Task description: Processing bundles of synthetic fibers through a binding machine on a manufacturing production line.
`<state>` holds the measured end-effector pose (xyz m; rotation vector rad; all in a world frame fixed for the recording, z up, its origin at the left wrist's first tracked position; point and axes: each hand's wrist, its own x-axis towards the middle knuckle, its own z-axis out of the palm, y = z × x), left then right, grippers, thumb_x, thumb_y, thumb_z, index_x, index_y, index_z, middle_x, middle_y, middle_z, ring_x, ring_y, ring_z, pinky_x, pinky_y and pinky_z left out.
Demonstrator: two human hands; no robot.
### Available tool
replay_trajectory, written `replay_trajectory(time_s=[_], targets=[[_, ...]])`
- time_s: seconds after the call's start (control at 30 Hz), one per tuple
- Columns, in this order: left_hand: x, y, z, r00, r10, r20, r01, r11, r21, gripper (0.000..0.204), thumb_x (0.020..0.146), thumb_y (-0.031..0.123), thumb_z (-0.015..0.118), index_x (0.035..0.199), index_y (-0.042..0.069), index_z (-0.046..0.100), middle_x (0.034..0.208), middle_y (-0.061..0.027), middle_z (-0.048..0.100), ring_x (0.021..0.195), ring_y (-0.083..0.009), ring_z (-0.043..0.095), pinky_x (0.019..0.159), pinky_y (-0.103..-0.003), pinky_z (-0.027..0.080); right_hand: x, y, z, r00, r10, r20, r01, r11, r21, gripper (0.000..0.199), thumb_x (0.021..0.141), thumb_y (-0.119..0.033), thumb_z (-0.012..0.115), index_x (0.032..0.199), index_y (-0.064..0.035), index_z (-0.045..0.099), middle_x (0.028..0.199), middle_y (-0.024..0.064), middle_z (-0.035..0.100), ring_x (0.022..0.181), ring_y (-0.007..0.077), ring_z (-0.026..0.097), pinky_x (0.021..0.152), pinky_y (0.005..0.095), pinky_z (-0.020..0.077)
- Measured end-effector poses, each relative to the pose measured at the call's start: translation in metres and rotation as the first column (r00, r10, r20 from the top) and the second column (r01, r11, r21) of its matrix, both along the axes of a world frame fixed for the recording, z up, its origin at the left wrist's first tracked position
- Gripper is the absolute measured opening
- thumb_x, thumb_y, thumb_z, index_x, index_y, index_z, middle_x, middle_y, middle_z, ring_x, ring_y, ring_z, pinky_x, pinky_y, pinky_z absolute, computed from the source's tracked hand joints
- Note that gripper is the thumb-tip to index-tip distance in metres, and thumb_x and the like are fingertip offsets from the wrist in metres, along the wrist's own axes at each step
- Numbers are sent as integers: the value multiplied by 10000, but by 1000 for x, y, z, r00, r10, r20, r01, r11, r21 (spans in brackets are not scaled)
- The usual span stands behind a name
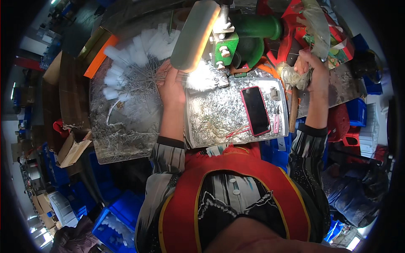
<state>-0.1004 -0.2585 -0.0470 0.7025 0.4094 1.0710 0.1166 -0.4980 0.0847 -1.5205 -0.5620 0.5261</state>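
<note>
My left hand [171, 86] holds a white bottle brush [201, 80] by its wire stem, its bristle head lying under the lit lamp [195, 36] by the green machine [236, 40]. My right hand [313, 69] is closed around a wrapped lever grip [291, 76] with a wooden handle [293, 110] hanging below it. A pile of white brushes with wire stems [135, 63] fans out just left of my left hand.
A foil-covered tray [219, 122] in front of me carries a red-cased phone [255, 110] and a small pink item [276, 123]. Blue crates [120, 219] stand lower left, cardboard boxes [71, 149] to the left, and a red bag [329, 31] at the upper right.
</note>
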Motion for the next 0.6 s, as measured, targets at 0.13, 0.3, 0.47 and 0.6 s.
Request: replay_trajectory(time_s=[0.13,0.3,0.47,0.6], targets=[[5,-7,12,989,27,-145,-31,999,-22,254,779,-31,558,1026,-6,506,881,-98,577,777,-171,573,713,-319,515,-6,6,-75,942,-198,273,78,916,394,269,742,-38,489,489,-49,400,496,67,422,498,167,447,571,285,396],[-14,-4,3,896,-149,-417,181,983,37,349,782,17,592,1108,-3,470,819,-84,581,670,-139,577,589,-258,521,2,2,-80,977,-134,163,63,923,379,159,712,-13,542,558,10,507,514,72,493,482,135,470,526,251,394],[-16,-5,1,962,-154,-227,164,986,29,334,791,-3,566,1110,-7,469,811,-92,591,681,-146,586,594,-259,523,-6,4,-36,992,-113,52,94,956,278,208,717,-43,539,518,-16,483,479,65,443,475,161,465,533,276,398],[-18,-5,-5,987,-128,-94,130,991,16,312,797,-22,537,1100,14,473,853,-98,592,740,-162,583,668,-293,515,-14,2,-15,979,-204,-28,206,969,133,245,727,-72,531,499,-34,450,477,63,424,500,173,466,555,280,396]])
